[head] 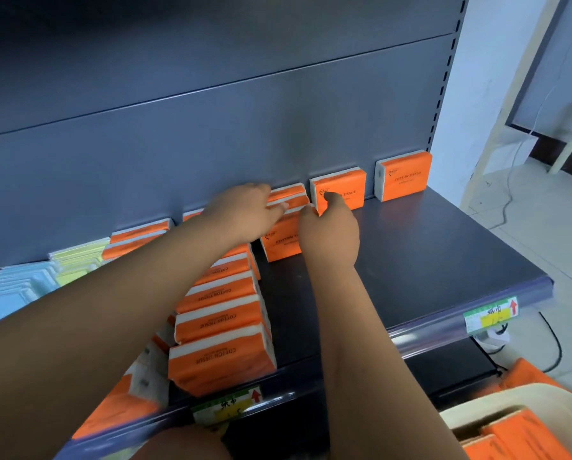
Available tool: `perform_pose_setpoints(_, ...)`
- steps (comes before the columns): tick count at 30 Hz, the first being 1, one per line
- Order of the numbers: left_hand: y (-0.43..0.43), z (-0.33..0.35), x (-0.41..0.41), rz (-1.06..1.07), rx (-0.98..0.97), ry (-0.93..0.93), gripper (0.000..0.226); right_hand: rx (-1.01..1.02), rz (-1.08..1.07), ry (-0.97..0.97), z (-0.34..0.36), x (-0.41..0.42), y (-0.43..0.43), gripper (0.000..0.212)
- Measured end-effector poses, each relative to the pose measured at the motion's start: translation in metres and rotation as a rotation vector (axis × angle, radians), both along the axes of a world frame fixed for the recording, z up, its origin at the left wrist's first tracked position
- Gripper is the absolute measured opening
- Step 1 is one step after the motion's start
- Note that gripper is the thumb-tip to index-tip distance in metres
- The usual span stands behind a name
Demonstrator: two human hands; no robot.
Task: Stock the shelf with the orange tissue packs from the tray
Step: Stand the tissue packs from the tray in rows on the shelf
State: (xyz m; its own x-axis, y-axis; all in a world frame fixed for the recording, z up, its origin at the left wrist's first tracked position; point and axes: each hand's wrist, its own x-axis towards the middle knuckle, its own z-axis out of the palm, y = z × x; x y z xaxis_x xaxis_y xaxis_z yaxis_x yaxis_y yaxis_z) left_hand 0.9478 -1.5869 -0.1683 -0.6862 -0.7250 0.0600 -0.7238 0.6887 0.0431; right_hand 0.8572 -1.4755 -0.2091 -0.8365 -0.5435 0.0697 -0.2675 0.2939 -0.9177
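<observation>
This is a shop: a dark metal shelf with a slotted upright carries rows of identical orange tissue packs beside pale blue and yellow ones, and its clear front rail holds price tags (handwritten, each with a red arrow).

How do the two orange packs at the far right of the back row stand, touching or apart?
Apart. The head view shows the rightmost pack and its neighbour with a strip of grey back panel between them.
</observation>
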Motion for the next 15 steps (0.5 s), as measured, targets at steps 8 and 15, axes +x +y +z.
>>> perform_pose_setpoints(8,0.077,0.018,0.005,-0.001,-0.121,0.052,0.058,-0.128,-0.027,0.079,0.016,0.016,0.075,0.045)
perform_pose_setpoints(15,0.165,0.011,-0.004,-0.213,-0.111,0.066,0.040,-0.067,-0.135,0.138,0.003,0.008,0.183,0.048)
